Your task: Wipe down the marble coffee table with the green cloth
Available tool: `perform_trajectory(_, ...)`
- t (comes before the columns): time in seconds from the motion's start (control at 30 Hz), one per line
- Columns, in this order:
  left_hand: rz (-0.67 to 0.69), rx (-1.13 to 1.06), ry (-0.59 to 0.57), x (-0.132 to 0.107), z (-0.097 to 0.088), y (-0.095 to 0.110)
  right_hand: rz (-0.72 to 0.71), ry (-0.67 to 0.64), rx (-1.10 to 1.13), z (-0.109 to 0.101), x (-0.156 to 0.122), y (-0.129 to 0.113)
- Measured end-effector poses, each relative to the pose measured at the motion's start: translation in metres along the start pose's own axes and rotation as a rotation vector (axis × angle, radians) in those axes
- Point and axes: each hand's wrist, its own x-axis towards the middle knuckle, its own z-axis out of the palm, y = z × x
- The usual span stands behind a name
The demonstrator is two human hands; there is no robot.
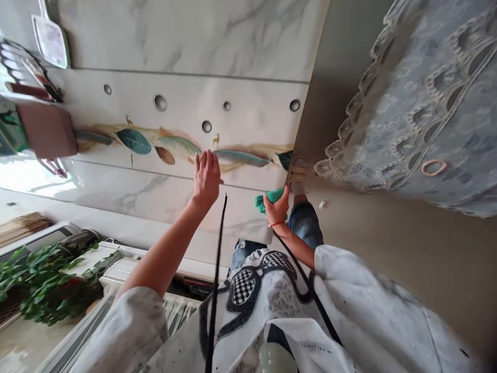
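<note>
My left hand (pixel 206 178) lies flat with fingers stretched out on a glossy white marble-look panel (pixel 163 191) painted with feathers and leaves. My right hand (pixel 277 207) is closed around a green cloth (pixel 267 199) and presses it against the panel's lower right corner. A red string circles my right wrist. My knees in blue jeans (pixel 306 223) show just beyond the cloth.
A lace-edged grey fabric (pixel 427 103) hangs at the right. Green leafy plants (pixel 42 280) and white appliances (pixel 116 264) sit at the lower left. A brown box (pixel 48 129) stands at the left by the panel. Black cords (pixel 215 269) dangle in front of my shirt.
</note>
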Motion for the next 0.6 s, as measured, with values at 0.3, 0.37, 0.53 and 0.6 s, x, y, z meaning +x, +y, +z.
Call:
perform_trajectory(0.3,-0.220,-0.249,-0.184,-0.072,0.038,0.089,-0.169,0.155,-0.011,-0.050,0.292,-0.211)
perform_trajectory(0.37,-0.328,-0.309,-0.162,-0.079,0.053,0.110,-0.203,0.217,-0.022,-0.062,0.386,-0.292)
perform_trajectory(0.53,-0.493,-0.335,-0.127,-0.070,0.078,0.150,-0.281,0.093,-0.057,-0.068,0.534,-0.391)
perform_trajectory(0.6,-0.529,-0.330,-0.101,-0.063,0.082,0.159,-0.343,0.027,0.031,-0.061,0.558,-0.385)
